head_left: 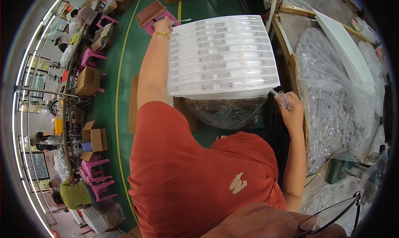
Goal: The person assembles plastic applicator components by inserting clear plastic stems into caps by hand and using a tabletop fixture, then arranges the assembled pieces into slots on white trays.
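Note:
My left hand (162,26), with a gold bracelet at the wrist, is closed on a thin clear stick that points right over the far left corner of a white tray (223,94). That tray tops a stack and has long parallel rows with clear and whitish pieces in them. My right hand (293,109) is beside the stack's near right corner, its fingers closed round several small clear plastic pieces (284,100). Fine detail of the pieces is too small to tell.
On the right, a wood-edged bench holds a plastic bag (328,109) of many clear pieces and a white panel (347,51). A dark wrapped bundle (226,112) is below the trays. Pink stools (91,57), cartons (88,80) and several people at benches are on the left.

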The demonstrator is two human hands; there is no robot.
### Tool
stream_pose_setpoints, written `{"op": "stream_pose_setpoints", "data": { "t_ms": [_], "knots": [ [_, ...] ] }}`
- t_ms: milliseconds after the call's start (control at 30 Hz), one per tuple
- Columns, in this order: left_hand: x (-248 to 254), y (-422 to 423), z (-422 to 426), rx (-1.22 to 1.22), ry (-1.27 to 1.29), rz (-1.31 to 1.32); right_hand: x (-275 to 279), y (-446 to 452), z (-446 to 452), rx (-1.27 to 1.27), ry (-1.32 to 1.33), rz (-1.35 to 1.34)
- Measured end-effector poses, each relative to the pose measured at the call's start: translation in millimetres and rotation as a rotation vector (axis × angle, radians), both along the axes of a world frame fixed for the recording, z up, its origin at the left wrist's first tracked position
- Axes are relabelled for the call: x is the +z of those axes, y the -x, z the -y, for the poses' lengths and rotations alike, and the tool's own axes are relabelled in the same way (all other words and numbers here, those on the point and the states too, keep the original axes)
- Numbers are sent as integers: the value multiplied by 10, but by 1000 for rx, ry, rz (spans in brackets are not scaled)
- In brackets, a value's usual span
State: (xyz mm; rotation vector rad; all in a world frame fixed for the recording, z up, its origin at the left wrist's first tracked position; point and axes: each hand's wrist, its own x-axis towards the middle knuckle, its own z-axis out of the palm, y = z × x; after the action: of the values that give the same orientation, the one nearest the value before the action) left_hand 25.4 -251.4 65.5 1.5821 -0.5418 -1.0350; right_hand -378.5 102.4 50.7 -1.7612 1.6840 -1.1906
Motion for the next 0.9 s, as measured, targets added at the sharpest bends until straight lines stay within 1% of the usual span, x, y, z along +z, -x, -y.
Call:
{"op": "stream_pose_setpoints", "data": {
  "t_ms": [33, 100, 133, 200, 233, 300, 333, 400, 500, 533, 567, 667, 700, 733, 767, 833, 867, 900],
  "knots": [
    [-70, -16, 51, -2, -1, 0, -6, 8, -2, -2, -1, 0],
    [-240, -56, 218, -8, -31, 402, -13, 29, -11, -4, 5, 20],
    [-391, -181, 395, -9, -38, 403, -19, 36, -13, -4, -2, 21],
    [-709, -478, 672, -176, -96, 991, -34, 55, -19, -34, 22, 24],
    [-709, -427, 519, -185, -122, 988, -30, 64, -41, -30, -5, 22],
    [-331, -163, 159, -256, -167, 904, -6, 72, -35, -68, -13, 51],
    [-293, -130, 96, -264, -188, 902, -17, 68, -38, -70, 9, 79],
    [-237, -86, 37, -345, -244, 1074, -42, 87, -61, -67, 8, 67],
    [-208, -86, 24, -424, -247, 1145, -53, 136, -102, -70, -2, 57],
    [-167, -69, 14, -439, -231, 1322, -56, 150, -117, -75, -18, 60],
    [-148, -35, -18, -444, -227, 1323, -53, 153, -132, -81, -17, 59],
    [26, 138, -26, -313, 22, 938, -33, 181, -170, -150, -10, 117],
    [35, 182, 102, -315, 47, 939, -75, 185, -195, -172, 3, 142],
    [-9, 214, 254, -353, 65, 310, -109, 185, -217, -192, 21, 167],
    [-3, 253, 422, -384, 81, -321, -110, 167, -234, -204, 92, 155],
    [26, 629, 404, -331, 131, -758, -112, 175, -277, -224, 30, 191],
    [-21, 828, 407, -308, 202, -738, -110, 183, -302, -231, 50, 191],
    [-60, 1034, 399, -283, 270, -719, -111, 197, -329, -239, 5, 200]
  ]
}}
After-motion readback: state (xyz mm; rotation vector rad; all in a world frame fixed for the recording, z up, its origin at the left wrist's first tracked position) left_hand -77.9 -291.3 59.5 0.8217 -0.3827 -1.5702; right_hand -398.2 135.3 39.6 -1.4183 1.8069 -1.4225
